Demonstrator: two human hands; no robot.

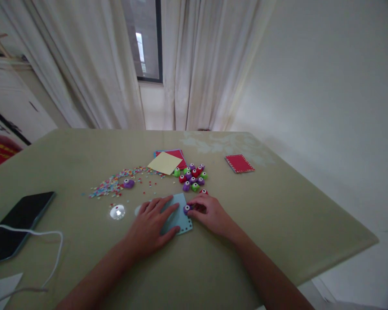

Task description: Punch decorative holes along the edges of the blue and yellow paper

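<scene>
Just below the centre of the frame, the left hand (pixel 153 224) lies open, fingers spread, over the light blue card (pixel 173 217) on the surface (pixel 213 267). The right hand (pixel 211 212) grips a purple one-eyed figure (pixel 187 209) at the card's right edge, near its dotted corner. Good practice here: keep the left palm flat, pinch the figure's sides, and line it up squarely against the edge.
</scene>
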